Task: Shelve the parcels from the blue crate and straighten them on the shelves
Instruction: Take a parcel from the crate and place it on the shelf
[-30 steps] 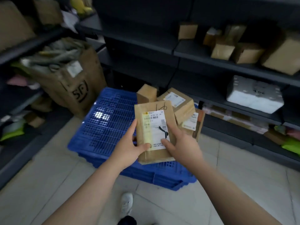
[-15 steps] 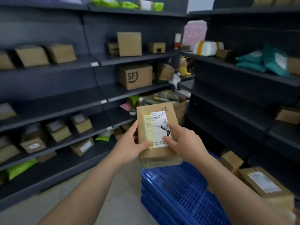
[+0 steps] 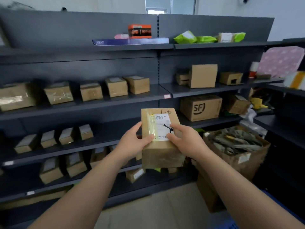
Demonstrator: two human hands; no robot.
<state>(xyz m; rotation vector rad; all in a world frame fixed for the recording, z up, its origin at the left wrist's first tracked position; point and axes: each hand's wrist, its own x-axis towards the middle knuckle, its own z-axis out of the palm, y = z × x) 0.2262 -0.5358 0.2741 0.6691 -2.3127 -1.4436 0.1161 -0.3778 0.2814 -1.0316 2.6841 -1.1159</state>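
Left hand and right hand gripping brown parcel by its side edges, bare shelf stretch behind

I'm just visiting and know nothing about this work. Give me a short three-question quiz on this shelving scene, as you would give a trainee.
1. True or false: the brown cardboard parcel with the white label is held by both the left hand and the right hand.
2. Which sits on the top shelf? A) the orange and black box B) the brown cardboard box printed SF C) the open carton of grey-green bags
3. Fill in: the bright green plastic mailer bags lie to the ____ of the orange and black box.

Key: 1 true; 2 A; 3 right
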